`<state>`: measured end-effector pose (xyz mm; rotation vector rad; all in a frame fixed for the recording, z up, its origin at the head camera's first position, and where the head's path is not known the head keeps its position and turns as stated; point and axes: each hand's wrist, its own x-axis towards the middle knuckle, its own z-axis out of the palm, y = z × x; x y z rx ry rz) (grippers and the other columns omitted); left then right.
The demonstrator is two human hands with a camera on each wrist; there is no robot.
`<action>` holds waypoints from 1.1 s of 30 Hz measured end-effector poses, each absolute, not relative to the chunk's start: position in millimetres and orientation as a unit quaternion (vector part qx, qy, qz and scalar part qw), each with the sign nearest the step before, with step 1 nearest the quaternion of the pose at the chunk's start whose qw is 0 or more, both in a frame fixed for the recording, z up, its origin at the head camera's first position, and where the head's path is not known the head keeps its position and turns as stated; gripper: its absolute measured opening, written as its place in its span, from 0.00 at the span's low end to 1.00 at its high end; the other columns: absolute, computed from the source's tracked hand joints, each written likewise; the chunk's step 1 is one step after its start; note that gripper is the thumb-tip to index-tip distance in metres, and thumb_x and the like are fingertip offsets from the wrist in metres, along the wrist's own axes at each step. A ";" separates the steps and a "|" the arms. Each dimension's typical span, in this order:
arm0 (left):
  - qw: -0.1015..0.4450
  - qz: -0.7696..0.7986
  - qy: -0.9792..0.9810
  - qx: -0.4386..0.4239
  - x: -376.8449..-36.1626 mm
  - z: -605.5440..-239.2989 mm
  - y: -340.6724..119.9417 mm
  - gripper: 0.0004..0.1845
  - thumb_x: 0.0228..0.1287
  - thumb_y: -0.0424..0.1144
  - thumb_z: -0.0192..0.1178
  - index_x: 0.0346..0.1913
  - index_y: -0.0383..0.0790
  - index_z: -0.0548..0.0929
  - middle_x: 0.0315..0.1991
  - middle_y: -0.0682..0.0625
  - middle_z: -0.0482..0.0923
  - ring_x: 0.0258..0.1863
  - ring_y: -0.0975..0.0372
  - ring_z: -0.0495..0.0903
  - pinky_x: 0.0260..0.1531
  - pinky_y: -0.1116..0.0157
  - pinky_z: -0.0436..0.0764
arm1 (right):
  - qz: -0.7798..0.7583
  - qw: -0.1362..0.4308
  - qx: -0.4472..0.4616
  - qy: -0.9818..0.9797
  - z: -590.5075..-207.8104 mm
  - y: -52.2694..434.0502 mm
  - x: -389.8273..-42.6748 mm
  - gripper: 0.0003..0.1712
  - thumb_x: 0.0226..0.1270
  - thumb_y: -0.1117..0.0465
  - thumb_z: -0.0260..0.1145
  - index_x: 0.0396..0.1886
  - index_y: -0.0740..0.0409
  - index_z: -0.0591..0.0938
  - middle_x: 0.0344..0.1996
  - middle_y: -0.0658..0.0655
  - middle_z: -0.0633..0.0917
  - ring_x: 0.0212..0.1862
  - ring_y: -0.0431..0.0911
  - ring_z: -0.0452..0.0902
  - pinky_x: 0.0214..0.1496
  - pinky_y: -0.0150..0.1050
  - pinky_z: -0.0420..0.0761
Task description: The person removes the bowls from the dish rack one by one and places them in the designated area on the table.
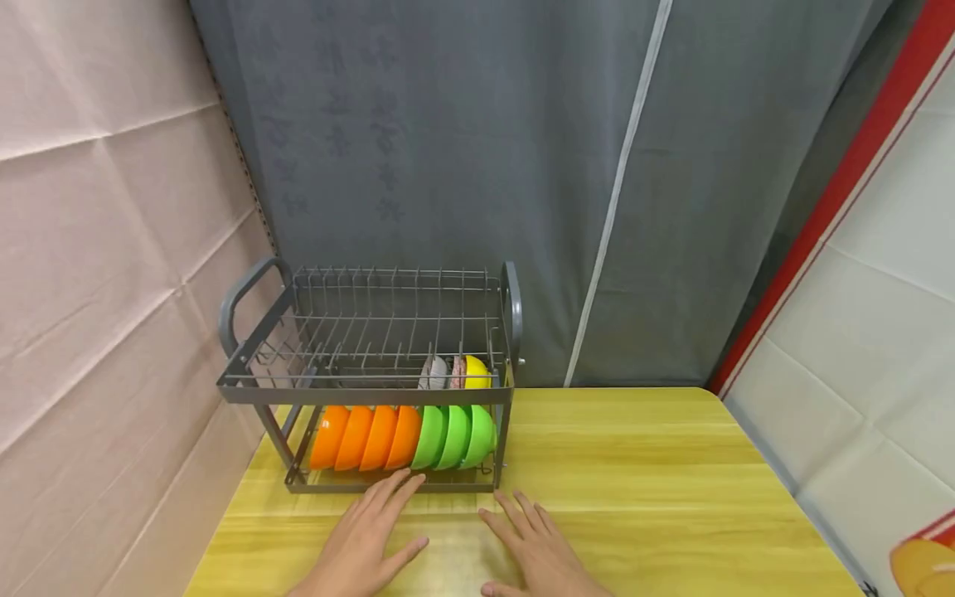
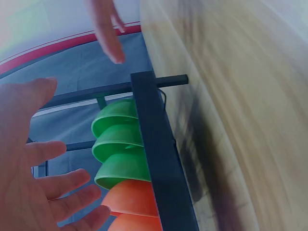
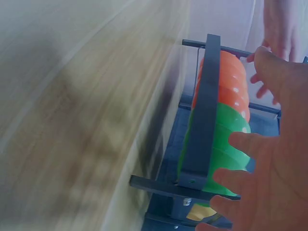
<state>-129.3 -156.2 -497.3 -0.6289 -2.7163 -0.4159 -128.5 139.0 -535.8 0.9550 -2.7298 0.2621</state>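
Wooden table (image 1: pixel 634 497): bare surface is seen right of the hands, up to the rounded far corner. Left hand (image 1: pixel 366 539) and right hand (image 1: pixel 533 547): both are laid palm down, fingers spread, nothing held. Dish rack (image 1: pixel 373 390): just beyond the fingertips. Lower tier is filled with orange bowls (image 1: pixel 366 437) and green bowls (image 1: pixel 455 435) on edge; left fingertips nearly touch its front bar.

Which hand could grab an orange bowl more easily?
Probably the left hand. Its fingertips lie on the table just before the rack, right below the orange bowls. The right hand lies nearer the green bowls.
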 end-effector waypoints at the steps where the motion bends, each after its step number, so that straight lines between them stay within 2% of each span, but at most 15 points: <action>1: 0.159 -0.152 -0.951 -0.219 -130.1 -495.3 -154.6 0.41 0.63 0.64 0.64 0.75 0.53 0.68 0.71 0.45 0.72 0.66 0.51 0.76 0.58 0.46 0.81 | 0.093 0.114 0.325 -0.934 -536.1 139.6 -128.3 0.48 0.62 0.24 0.60 0.75 0.43 0.68 0.74 0.60 0.71 0.72 0.62 0.69 0.64 0.61 0.78; 5: 0.156 -0.173 -0.949 -0.211 -132.4 -489.8 -150.0 0.40 0.62 0.60 0.67 0.75 0.52 0.69 0.71 0.46 0.72 0.66 0.51 0.76 0.58 0.45 0.81 | 0.111 0.099 0.318 -0.936 -538.9 141.7 -128.1 0.48 0.63 0.25 0.60 0.76 0.45 0.68 0.74 0.60 0.70 0.73 0.64 0.67 0.65 0.63 0.76; 12: 0.144 -0.189 -0.949 -0.207 -138.7 -489.1 -138.8 0.39 0.63 0.60 0.66 0.75 0.51 0.69 0.72 0.46 0.72 0.66 0.51 0.76 0.61 0.44 0.79 | 0.092 0.130 0.321 -0.933 -541.0 143.8 -126.0 0.48 0.61 0.25 0.62 0.74 0.46 0.70 0.72 0.60 0.73 0.71 0.63 0.70 0.64 0.61 0.78; 17: 0.128 -0.210 -0.945 -0.216 -144.9 -491.4 -126.7 0.39 0.63 0.57 0.67 0.75 0.51 0.68 0.71 0.45 0.73 0.65 0.50 0.77 0.61 0.42 0.78 | 0.087 0.130 0.321 -0.934 -537.3 144.1 -123.6 0.48 0.62 0.25 0.61 0.75 0.45 0.69 0.73 0.60 0.73 0.71 0.62 0.70 0.65 0.61 0.77; 33: 0.151 -0.244 -0.933 -0.218 -159.1 -490.6 -100.4 0.37 0.64 0.53 0.68 0.73 0.46 0.70 0.69 0.42 0.74 0.66 0.49 0.77 0.60 0.43 0.80 | 0.056 0.123 0.320 -0.938 -531.7 142.8 -117.5 0.49 0.61 0.23 0.59 0.75 0.44 0.68 0.72 0.58 0.73 0.71 0.60 0.71 0.64 0.59 0.79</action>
